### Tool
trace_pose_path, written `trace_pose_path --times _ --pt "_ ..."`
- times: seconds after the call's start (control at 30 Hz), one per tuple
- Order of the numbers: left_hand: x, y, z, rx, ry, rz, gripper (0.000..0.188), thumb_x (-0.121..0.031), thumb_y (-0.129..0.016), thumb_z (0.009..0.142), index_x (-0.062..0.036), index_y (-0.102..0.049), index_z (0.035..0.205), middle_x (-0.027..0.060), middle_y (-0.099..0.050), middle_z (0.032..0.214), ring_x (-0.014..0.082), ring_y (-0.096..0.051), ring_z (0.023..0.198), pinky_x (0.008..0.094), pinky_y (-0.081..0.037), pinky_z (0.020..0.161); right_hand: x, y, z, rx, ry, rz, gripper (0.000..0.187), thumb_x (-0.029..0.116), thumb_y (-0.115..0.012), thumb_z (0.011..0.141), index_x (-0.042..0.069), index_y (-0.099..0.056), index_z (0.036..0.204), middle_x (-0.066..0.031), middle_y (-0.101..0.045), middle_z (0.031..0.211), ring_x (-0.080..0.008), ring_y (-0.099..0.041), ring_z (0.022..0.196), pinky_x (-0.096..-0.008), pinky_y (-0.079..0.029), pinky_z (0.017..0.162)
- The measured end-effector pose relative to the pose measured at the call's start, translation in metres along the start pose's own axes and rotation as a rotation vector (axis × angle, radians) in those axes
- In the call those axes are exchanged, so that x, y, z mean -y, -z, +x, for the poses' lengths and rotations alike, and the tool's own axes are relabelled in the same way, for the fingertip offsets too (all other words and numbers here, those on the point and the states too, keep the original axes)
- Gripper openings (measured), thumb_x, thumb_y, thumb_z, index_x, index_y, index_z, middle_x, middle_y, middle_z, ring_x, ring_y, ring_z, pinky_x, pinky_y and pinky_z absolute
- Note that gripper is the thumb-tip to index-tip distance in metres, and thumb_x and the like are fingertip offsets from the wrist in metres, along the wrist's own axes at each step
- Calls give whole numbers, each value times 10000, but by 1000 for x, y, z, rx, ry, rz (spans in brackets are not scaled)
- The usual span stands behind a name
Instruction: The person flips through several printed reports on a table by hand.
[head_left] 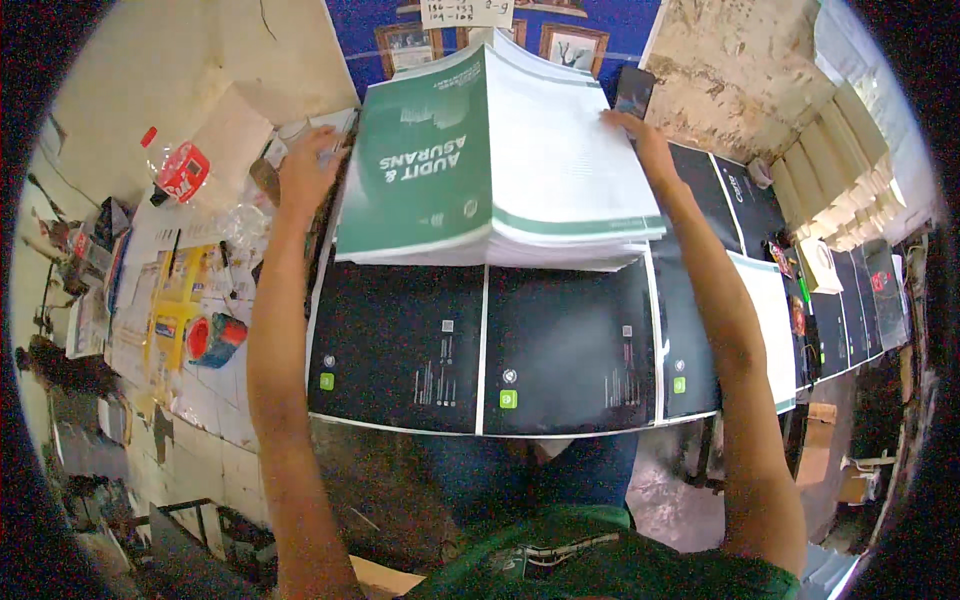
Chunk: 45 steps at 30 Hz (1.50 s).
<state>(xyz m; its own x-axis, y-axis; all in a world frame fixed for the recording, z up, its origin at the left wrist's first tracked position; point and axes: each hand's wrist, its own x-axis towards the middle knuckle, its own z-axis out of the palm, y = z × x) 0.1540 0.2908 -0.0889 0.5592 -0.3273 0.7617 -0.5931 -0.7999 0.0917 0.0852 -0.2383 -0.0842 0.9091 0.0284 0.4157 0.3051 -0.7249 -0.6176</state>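
A thick stack of large printed sheets [560,150] lies in front of me, its left half a green cover panel and its right half white with a green border. The far end of the stack bows upward in the middle. Just off its left edge is my left hand [312,165], slightly blurred, with fingers apart. My right hand [636,130] reaches to the far right edge, its outstretched fingertips touching the sheets. Beneath the stack, black printed cover sheets [400,340] with white dividing strips cover the table.
On the left side table are a red-labelled clear plastic bottle [182,172], a roll of red tape [215,338] and a pen [227,268]. A dark phone-like object [634,92] leans behind my right hand. Bundles of cream paper [835,165] are piled at far right. Framed pictures [573,48] stand at the back.
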Motion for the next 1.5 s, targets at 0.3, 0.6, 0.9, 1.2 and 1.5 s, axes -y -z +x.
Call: trace_pose_path --times 0.3,0.6,0.9,1.2,1.5 --pt "-186 73 43 333 46 -333 666 -356 -813 763 -119 -569 1335 124 -600 1323 282 -565 1225 411 -431 1051 -39 -2 4 -101 248 -80 384 128 -727 773 50 -677 1145 -165 -677 1184 -326 -646 1114 -376 -490 969" --pt "-226 66 45 492 -328 -194 746 -404 -820 716 -77 -554 1332 117 -516 1426 319 -470 1322 439 -354 1117 -44 -1 2 -129 72 176 357 61 -700 782 19 -676 1136 -178 -682 1163 -315 -650 1108 -371 -492 961" --pt "-224 68 30 558 -289 -146 553 -330 -795 771 -44 -648 1221 100 -600 1337 291 -513 1288 418 -396 1079 -11 -11 -18 -196 -40 43 395 -25 -531 862 59 -623 1237 -208 -665 1108 -318 -684 885 -364 -529 779" --pt "-233 59 18 505 -93 -338 518 -266 -798 770 -81 -659 1233 92 -600 1343 279 -460 1342 416 -355 1117 56 1 60 -280 353 96 228 196 -575 902 38 -690 1019 -172 -710 978 -369 -672 951 -415 -527 853" --pt "-227 40 19 413 -169 -425 581 -235 -835 717 -111 -653 1255 68 -604 1343 301 -461 1337 424 -356 1117 78 -61 209 22 315 -230 330 316 -561 883 54 -706 1021 -171 -704 1046 -378 -671 965 -447 -520 878"
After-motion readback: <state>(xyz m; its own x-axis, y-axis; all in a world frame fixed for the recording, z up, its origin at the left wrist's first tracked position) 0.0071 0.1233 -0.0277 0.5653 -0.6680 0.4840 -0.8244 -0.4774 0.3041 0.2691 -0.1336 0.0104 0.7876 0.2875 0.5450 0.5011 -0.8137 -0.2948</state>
